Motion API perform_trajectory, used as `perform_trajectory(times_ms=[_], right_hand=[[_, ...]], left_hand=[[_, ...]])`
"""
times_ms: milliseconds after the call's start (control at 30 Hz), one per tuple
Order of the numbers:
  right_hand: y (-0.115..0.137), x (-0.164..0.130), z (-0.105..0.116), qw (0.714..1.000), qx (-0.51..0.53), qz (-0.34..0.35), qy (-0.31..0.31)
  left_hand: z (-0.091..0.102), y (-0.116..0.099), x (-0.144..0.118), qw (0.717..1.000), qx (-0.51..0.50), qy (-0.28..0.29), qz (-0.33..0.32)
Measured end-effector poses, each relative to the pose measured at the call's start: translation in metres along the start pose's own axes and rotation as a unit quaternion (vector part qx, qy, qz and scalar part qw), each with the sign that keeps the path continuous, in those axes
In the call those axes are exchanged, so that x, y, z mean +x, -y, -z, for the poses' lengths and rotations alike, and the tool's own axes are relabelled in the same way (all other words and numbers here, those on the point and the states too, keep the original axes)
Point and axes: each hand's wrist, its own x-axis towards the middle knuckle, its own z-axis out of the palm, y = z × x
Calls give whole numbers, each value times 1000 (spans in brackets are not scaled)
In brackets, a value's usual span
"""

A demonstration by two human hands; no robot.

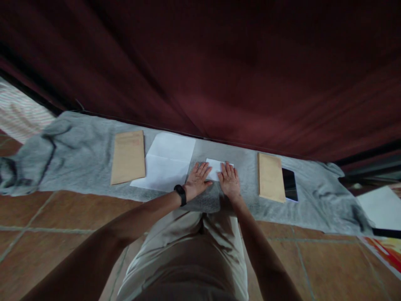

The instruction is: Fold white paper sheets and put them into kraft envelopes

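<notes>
A small folded piece of white paper (214,170) lies on the grey cloth in front of me. My left hand (198,180) rests flat at its left edge with the fingers stretched out, a black band on the wrist. On the paper's right side lies my right hand (229,179), palm down, fingers extended and slightly apart. Both hands are open and press on or touch the paper, partly hiding its ends. Just left of my left hand is a large white sheet (169,161) with a crease across it.
Grey cloth (84,154) covers the long narrow surface. A brown envelope (128,156) overlaps the large sheet's left side. To the right, another brown envelope (271,177) lies partly over a dark phone (290,184). A dark red curtain (219,83) hangs behind; tiled floor (62,217) lies below.
</notes>
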Motion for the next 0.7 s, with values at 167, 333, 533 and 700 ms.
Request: perform_trajectory(times_ms=[167,333,533,700], right_hand=[[1,0,1,1000,-4,0,-5],[5,1,5,1000,-8,-3,10],[7,3,9,1000,1,-22,19],[6,3,7,1000,9,-21,19]], left_hand=[[6,-7,5,999,9,-39,-22],[3,-24,29,995,-37,-87,-7],[-9,-25,43,994,-49,-93,-2],[-13,-22,40,994,-47,-91,47]])
